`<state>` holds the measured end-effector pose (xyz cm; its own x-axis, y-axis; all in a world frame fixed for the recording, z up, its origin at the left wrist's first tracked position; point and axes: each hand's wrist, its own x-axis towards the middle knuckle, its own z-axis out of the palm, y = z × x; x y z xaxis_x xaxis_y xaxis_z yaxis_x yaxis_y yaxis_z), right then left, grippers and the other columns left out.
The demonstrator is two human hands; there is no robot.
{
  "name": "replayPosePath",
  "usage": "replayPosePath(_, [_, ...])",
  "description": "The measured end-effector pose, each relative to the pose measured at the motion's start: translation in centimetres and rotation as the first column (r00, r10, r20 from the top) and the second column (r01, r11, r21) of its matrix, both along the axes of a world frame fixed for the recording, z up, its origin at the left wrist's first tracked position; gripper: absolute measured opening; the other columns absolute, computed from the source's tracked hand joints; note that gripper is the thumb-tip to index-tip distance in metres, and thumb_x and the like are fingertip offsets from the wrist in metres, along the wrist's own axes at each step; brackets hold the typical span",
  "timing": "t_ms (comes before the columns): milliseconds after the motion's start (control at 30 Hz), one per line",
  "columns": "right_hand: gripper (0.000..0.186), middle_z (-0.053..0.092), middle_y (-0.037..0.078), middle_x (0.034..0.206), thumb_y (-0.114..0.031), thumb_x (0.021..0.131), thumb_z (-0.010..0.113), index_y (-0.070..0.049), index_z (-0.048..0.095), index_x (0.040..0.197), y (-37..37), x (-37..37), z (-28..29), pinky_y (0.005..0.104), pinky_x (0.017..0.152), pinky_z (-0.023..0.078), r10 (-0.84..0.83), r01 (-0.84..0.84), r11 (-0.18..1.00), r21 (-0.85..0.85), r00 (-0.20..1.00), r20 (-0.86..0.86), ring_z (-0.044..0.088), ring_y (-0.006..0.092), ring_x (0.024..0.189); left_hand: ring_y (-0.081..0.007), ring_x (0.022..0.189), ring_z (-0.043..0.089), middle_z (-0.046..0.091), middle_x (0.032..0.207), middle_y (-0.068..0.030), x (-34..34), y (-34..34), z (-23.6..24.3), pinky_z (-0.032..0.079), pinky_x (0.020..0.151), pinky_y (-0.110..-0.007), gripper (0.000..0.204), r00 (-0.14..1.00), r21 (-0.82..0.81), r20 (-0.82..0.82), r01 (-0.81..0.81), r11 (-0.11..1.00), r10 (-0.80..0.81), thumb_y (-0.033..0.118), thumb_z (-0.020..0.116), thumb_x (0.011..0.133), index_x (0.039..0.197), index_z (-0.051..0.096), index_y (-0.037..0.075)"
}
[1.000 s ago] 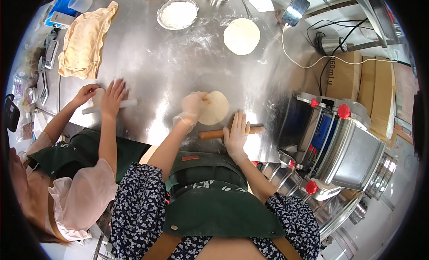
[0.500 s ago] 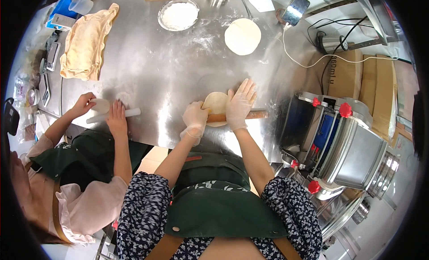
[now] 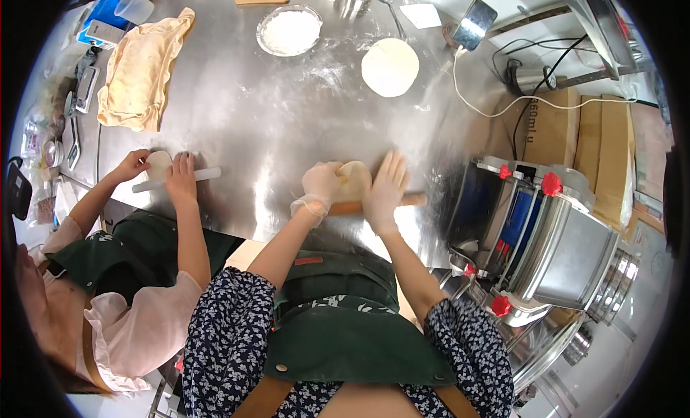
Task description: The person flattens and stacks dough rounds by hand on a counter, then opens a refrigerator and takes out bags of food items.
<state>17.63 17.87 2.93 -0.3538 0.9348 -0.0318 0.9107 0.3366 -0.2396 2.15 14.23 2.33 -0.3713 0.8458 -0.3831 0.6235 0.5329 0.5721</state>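
Note:
My left hand (image 3: pixel 321 184), in a thin clear glove, pinches the left edge of a small round of dough (image 3: pixel 354 177) and lifts it slightly off the steel table (image 3: pixel 287 130). Also gloved, my right hand (image 3: pixel 386 195) lies flat with fingers stretched out, its palm over a wooden rolling pin (image 3: pixel 415 199). The pin lies crosswise at the near side of the dough, and my right hand hides part of it. A larger flat dough round (image 3: pixel 390 67) rests farther off on the table.
To the left, a co-worker's hands (image 3: pixel 181 179) work a dough piece (image 3: pixel 158 165) with a white rolling pin (image 3: pixel 208 173). A bowl of flour (image 3: pixel 290 30), a wrapped dough slab (image 3: pixel 140 73) and a phone (image 3: pixel 475 24) lie farther away. A metal machine (image 3: pixel 564 242) stands at right.
The dough round has shifted and its edge is lifted, with my left hand on it. The rolling pin has moved slightly nearer me under my right palm.

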Motion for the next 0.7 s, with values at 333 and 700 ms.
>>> replayPosePath(333, [0.07,0.028,0.026,0.155,-0.033,0.096,0.053,0.008,0.03,0.147,2.4,-2.0,0.6,0.055,0.117,0.018,-0.056,0.055,0.998,0.029,0.998,0.017,0.025,0.0421,0.143,-0.0295,0.09,0.066,0.071,0.098,-0.0083,-0.3,-2.1,0.7,0.053,0.077,-0.041,0.025,0.989,-0.208,-0.008,-0.149,0.967,0.151,0.034,0.072,0.079,0.098,0.074,0.017])
replayPosePath(700, [0.074,0.037,0.027,0.15,-0.033,0.085,0.06,0.008,0.037,0.143,-7.5,6.3,-0.4,0.057,0.109,0.028,0.236,-0.247,0.966,-0.074,0.963,-0.131,0.035,0.0436,0.138,-0.0318,0.097,0.066,0.071,0.101,-0.0102,-3.7,-0.6,0.1,0.052,0.08,-0.042,0.03,0.951,-0.103,0.278,-0.111,0.988,0.136,0.027,0.07,0.083,0.111,0.07,0.015])
